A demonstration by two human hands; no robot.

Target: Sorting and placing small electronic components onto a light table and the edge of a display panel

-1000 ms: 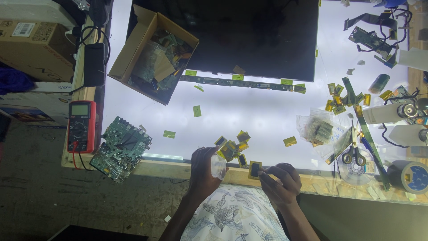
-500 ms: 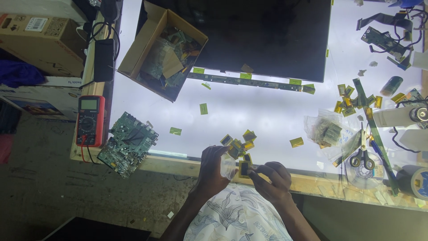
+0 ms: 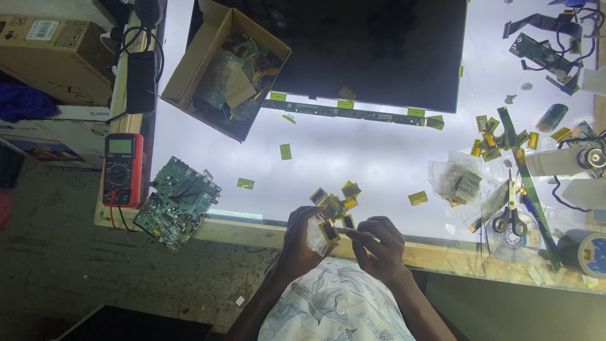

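My left hand (image 3: 302,239) holds a small clear plastic bag (image 3: 315,236) and a yellow flex chip (image 3: 328,231) at the near edge of a backlit white table (image 3: 366,151). My right hand (image 3: 377,245) is beside it, its fingers pinching the same chip from the right. Several more yellow flex chips (image 3: 338,199) lie in a loose pile on the table just beyond my hands. A large dark display panel (image 3: 372,50) with a thin driver strip (image 3: 353,113) lies at the far side.
An open cardboard box (image 3: 222,69) of parts sits far left. A green circuit board (image 3: 178,202) and a red multimeter (image 3: 122,169) lie at the left edge. At the right are scissors (image 3: 510,218), bagged parts (image 3: 457,180), a tape roll (image 3: 587,252) and more yellow chips (image 3: 492,136).
Both hands have come together in front of my chest, the right hand moving left onto the chip that the left hand holds. The view has shifted slightly.
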